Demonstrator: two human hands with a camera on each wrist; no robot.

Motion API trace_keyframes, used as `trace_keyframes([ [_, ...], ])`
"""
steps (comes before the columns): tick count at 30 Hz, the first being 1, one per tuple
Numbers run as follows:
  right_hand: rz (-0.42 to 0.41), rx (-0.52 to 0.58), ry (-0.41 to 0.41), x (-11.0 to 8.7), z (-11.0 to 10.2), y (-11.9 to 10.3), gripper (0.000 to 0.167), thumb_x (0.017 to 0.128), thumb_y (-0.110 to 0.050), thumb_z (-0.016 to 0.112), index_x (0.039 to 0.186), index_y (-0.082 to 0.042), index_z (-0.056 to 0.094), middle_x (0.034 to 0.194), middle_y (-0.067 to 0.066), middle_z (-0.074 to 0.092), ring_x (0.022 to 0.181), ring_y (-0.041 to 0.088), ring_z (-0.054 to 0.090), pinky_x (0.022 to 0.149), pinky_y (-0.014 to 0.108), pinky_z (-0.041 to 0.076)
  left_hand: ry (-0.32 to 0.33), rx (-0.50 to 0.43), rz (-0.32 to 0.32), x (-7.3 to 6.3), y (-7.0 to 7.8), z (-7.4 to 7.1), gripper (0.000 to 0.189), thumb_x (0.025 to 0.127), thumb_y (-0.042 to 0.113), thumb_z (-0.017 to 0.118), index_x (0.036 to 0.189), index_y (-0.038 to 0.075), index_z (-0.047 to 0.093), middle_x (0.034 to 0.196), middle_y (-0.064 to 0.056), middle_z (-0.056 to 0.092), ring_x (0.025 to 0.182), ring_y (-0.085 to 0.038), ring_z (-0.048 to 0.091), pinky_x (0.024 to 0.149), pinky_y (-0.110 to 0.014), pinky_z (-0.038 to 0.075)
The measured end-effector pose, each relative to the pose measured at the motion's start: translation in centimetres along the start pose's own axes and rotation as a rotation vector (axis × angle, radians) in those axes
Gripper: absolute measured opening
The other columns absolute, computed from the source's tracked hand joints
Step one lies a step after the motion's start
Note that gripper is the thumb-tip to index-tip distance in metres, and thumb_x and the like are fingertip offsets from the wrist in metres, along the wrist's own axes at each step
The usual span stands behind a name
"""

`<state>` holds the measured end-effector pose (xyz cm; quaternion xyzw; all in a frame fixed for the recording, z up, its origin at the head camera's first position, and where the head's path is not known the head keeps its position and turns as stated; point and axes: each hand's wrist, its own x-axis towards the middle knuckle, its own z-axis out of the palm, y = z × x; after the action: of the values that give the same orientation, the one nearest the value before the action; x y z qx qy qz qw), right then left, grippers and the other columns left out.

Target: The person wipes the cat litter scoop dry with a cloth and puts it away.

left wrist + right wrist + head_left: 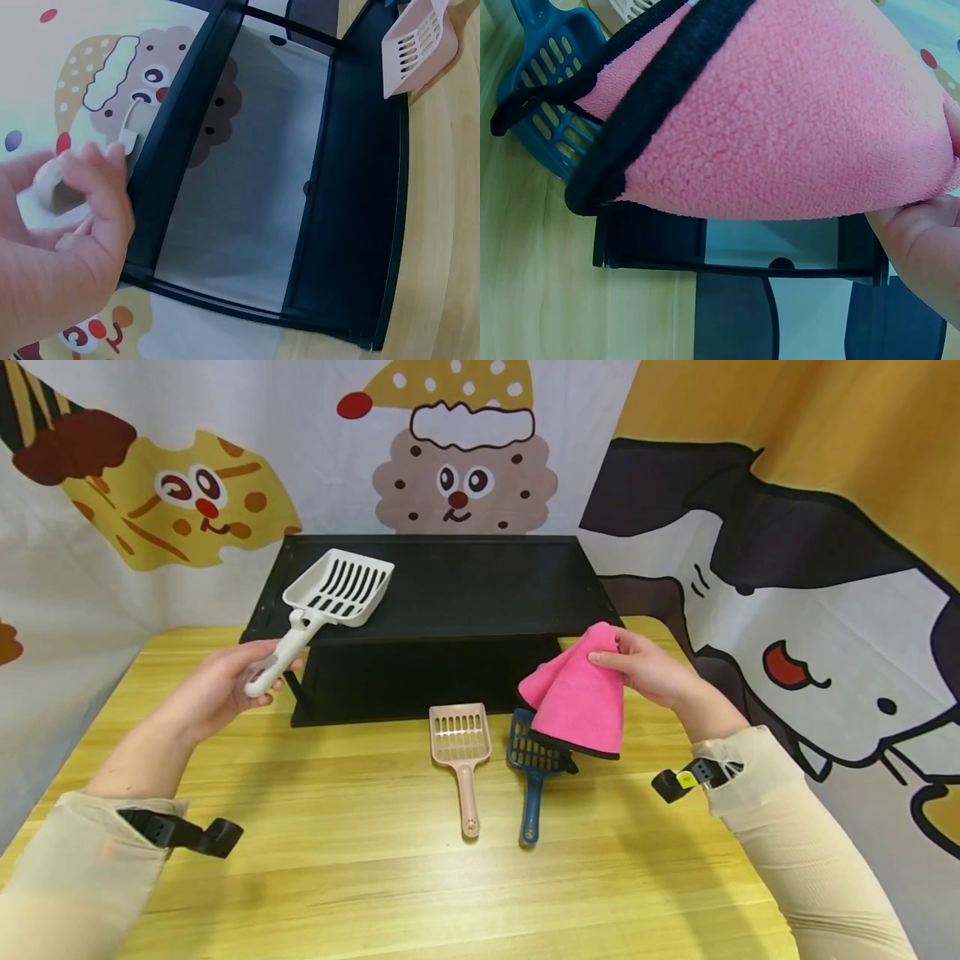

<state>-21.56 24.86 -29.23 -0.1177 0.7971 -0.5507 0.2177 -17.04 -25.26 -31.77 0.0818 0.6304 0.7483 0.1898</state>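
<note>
Pale sleeves [82, 877] lead forward — left hand [217, 685] gripping a white scoop [313, 621] that slants away over the black rack's [465, 589] front-left corner, right hand [656, 670] pinching pink cloth [577, 702] near its front-right.

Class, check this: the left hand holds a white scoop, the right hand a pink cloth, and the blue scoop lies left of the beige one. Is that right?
Not quite, the side is wrong. The head view shows the blue scoop lying right of the beige scoop; the left hand does hold a white scoop and the right hand a pink cloth.
</note>
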Motion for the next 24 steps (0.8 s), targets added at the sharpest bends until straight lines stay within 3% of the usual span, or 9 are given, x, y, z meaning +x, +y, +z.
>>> trace_keyframes([
  [5, -0.001, -0.009, 0.003, -0.3, -0.2, -0.3, 0.031, 0.097, -0.015, 0.048, 0.122, -0.001, 0.036, 0.092, -0.007, 0.060, 0.081, 0.008, 0.060, 0.073, 0.020, 0.053, -0.107, 0.075, -0.053, -0.8, -0.3, -1.0, 0.028, 0.103, 0.020, 0.030, 0.111, 0.016, 0.056, 0.096, 0.004, 0.069, 0.073, -0.006, 0.060, 0.060, -0.020, 0.048],
  [9, 0.005, -0.016, 0.013, -0.5, -0.5, -0.5, 0.027, 0.097, -0.015, 0.048, 0.119, -0.002, 0.038, 0.091, -0.008, 0.060, 0.080, 0.007, 0.059, 0.073, 0.020, 0.053, -0.139, 0.140, -0.109, -1.4, -0.2, -1.4, 0.019, 0.103, 0.016, 0.032, 0.118, 0.013, 0.043, 0.099, 0.003, 0.068, 0.075, -0.007, 0.059, 0.061, -0.020, 0.048],
  [17, 0.006, 0.004, 0.019, -0.6, -0.8, -1.0, 0.018, 0.097, -0.013, 0.048, 0.112, -0.006, 0.041, 0.089, -0.009, 0.061, 0.077, 0.006, 0.061, 0.071, 0.020, 0.053, -0.048, 0.266, -0.160, -1.1, 0.1, -0.2, 0.034, 0.099, 0.013, 0.043, 0.128, 0.002, 0.029, 0.100, 0.006, 0.066, 0.074, -0.006, 0.056, 0.062, -0.019, 0.045],
  [24, -0.001, 0.000, 0.014, -0.7, -0.8, -0.9, 0.021, 0.097, -0.014, 0.049, 0.114, -0.005, 0.041, 0.090, -0.008, 0.061, 0.079, 0.007, 0.061, 0.071, 0.020, 0.053, 0.019, 0.198, -0.165, -0.1, 0.3, 1.4, 0.050, 0.097, 0.017, 0.049, 0.135, -0.001, 0.021, 0.099, 0.008, 0.067, 0.069, -0.004, 0.056, 0.061, -0.016, 0.046],
])
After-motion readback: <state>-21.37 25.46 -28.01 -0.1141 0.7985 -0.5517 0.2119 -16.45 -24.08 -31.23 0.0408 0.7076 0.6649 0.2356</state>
